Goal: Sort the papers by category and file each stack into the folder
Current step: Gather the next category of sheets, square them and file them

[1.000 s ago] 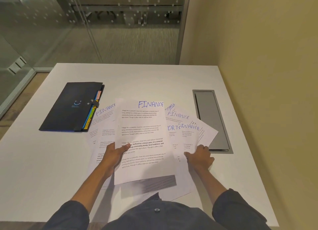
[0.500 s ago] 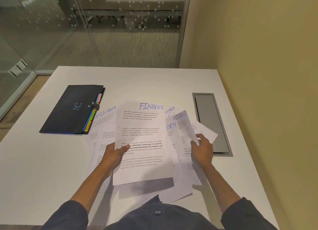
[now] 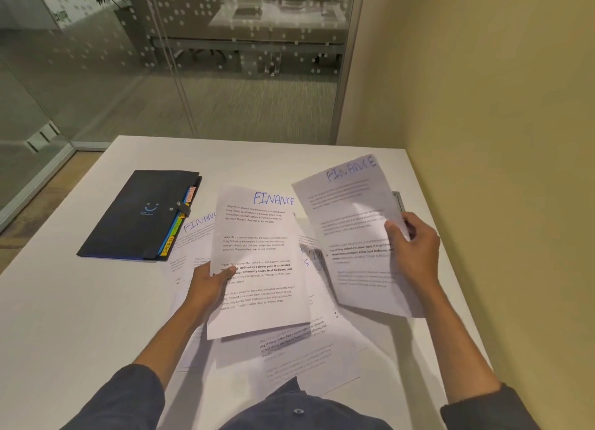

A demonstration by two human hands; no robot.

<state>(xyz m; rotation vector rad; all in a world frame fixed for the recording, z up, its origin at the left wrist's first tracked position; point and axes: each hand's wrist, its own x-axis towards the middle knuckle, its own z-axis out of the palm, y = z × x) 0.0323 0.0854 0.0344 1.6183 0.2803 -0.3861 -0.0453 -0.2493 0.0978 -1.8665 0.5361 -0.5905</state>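
At centre frame the left hand [image 3: 209, 284] reaches forward from its dark sleeve and pinches the left edge of a white printed sheet headed FINANCE in blue ink [image 3: 260, 262], thumb on top, fingers hidden beneath. That sheet is held just above the loose white papers [image 3: 309, 355] spread over the white table [image 3: 80, 300]. At right of centre the right hand [image 3: 415, 249] is raised, its thumb and curled fingers clamped on the right edge of a second white sheet headed FINANCE [image 3: 351, 233], which hangs tilted and blurred, clear of the pile. Half a second ago this second sheet was low among the fanned papers, only starting to peel up under the right hand; it is now lifted off and carried toward the right of the frame. The left hand's grip and its sheet look unchanged. The closed black expanding folder with coloured tabs [image 3: 138, 217] lies flat at left of centre, as before.
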